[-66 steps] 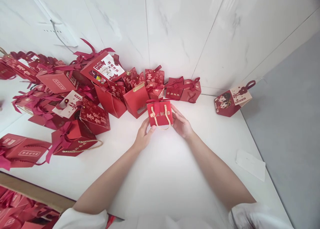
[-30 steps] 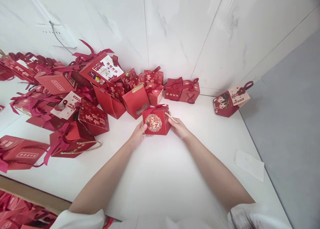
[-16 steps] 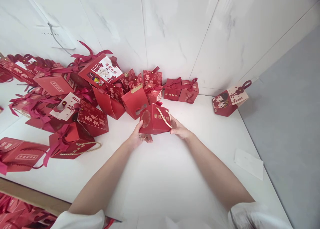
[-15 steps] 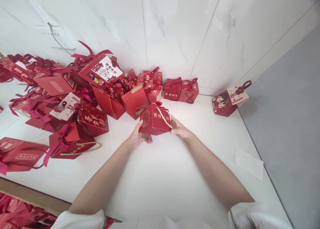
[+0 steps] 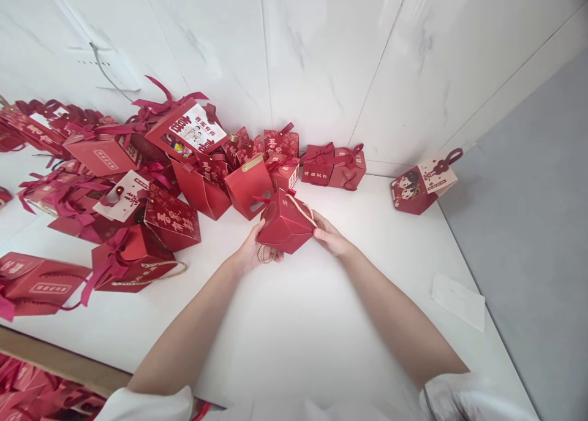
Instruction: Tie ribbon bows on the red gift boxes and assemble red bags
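Holding the tilted, apparently assembled red rope-handled card box [image 5: 285,228], your left hand [image 5: 249,250] and right hand [image 5: 332,237] seem midway through handling; ribbon-tied red card boxes [image 5: 316,168] sit beyond it.

From far off I see one shiny red box [image 5: 285,230]; it is tipped, its creased, folded end turned my way; a twisty gold rope [image 5: 298,208] crosses one side and a gold loop [image 5: 261,254] dangles lower; left grip [image 5: 250,249] and right grip [image 5: 331,236] hold it between them.
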Demonstrator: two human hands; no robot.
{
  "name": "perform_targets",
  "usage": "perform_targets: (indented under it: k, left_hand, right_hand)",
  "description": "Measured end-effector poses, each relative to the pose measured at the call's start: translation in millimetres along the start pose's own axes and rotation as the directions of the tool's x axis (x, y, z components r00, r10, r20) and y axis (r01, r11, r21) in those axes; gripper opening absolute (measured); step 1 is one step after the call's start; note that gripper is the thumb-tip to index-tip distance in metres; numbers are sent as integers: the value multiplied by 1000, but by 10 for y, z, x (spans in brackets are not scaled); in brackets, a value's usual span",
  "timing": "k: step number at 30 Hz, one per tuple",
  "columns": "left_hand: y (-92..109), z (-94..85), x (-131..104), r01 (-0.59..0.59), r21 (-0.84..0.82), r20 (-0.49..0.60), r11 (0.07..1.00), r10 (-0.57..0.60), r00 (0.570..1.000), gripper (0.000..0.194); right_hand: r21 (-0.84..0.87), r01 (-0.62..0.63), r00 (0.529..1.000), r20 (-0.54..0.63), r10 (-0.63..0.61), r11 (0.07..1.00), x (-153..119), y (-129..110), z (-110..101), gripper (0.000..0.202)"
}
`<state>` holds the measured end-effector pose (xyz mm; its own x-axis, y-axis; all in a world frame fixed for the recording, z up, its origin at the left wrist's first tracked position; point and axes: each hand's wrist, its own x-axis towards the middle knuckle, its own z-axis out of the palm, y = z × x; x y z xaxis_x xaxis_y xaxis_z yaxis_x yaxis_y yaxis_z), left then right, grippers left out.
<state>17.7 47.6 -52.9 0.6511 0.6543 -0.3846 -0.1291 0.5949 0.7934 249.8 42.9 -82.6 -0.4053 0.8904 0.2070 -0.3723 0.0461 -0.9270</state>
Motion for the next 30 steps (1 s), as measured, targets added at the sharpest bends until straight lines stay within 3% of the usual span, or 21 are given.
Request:
perform_targets:
  k: [4,12,15,18,22,27,30]
  left_hand:
    - [12,5,-13,14,64,-11,998,-13,1000,74]
    - [-35,-43,1,-14,25,17,1000,13,1000,70]
    - [-142,-91,32,-170,44,-75,985,173,982,61]
    - [-195,-94,34,-356,228,-149,906,393,907,90]
    - [-153,-73,-25,-406,483,-86,776,504,859,108]
    - [-50,-104,-135,-410,603,30,684,494,869,102]
    - [122,-200,-288,-317,699,62,641,388,920,96]
  right_hand:
    - [-22,9,1000,20,-9,1000,-5,25,-23,82]
    - [18,3,999,41,-4,1000,-1,11,-42,79]
    - [95,-72,997,30,70,993,-11,19,-57,63]
    - [159,-122,991,-30,128,980,-13,55,-76,51]
    - [248,-78,980,-157,120,966,-2,81,-107,40]
    - [282,-97,989,-83,125,954,9,72,-166,27]
    - [318,-102,988,-80,134,943,19,90,-187,27]
